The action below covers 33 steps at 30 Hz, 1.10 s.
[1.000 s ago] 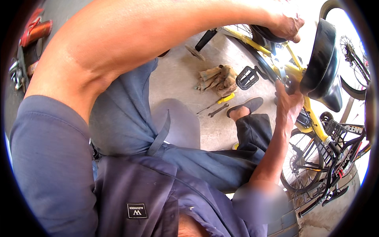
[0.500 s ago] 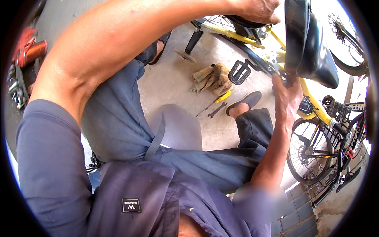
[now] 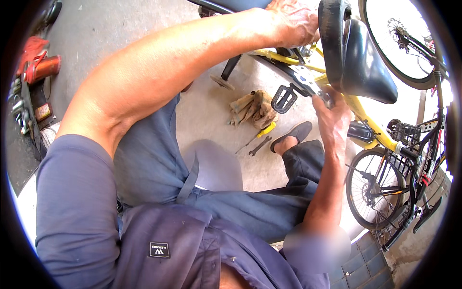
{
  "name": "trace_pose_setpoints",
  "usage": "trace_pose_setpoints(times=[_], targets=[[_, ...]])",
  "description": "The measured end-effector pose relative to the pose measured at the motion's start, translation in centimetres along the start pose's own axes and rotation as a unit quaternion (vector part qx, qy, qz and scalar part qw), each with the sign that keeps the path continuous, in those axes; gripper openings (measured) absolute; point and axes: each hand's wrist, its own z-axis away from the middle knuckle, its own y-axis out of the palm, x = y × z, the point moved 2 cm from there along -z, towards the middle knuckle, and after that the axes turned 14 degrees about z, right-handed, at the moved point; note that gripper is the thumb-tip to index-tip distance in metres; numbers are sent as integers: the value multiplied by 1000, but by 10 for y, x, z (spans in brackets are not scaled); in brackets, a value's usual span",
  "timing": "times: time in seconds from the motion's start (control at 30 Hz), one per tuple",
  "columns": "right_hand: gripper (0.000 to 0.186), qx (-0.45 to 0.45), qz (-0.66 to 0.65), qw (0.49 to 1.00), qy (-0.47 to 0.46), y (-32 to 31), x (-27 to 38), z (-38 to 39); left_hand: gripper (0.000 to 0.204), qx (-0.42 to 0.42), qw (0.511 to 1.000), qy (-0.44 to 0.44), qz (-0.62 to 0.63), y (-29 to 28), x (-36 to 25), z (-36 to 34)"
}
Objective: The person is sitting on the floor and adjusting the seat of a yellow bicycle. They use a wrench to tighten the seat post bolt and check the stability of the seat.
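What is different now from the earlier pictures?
The left hand and the black saddle have shifted left in the picture, though the view moved too. No new hold or release shows. The right hand stays by the yellow frame; the rag and wrench still lie on the floor.

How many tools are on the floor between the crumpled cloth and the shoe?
2: a yellow-handled screwdriver just below the cloth, and an open-ended wrench beside it, nearer the shoe. More could be hidden under the cloth.

Left arm (image 3: 159, 62) bent; left hand (image 3: 294, 22) curled; right hand (image 3: 334, 119) forward, thumb (image 3: 318, 104) extended.
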Motion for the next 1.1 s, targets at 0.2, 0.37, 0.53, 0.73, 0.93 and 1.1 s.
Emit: trace_pose_setpoints(times=[0.2, 0.37, 0.53, 0.73, 0.93, 1.1], targets=[[41, 33, 29, 999, 18, -8, 8, 0, 47, 91, 994, -45, -33, -22, -13, 10], [32, 31, -93, 992, 82, -2, -15, 7, 51, 52, 998, -40, -14, -31, -14, 24], [34, -32, -230, 966, 115, -15, -9, 4, 50, 87, 995, -52, -22, -28, -9, 24], [38, -51, -199, 973, 104, -6, -1, -5, 39, 146, 979, -124, -68, -21, -18, 14], [37, -59, -123, 987, 90, 2, -4, -16, 41, 160, 977, -136, -43, -20, -17, 9], [39, -56, -94, 989, 98, 4, -2, -22, 41, 150, 981, -116, -33, -12, -10, 5]])
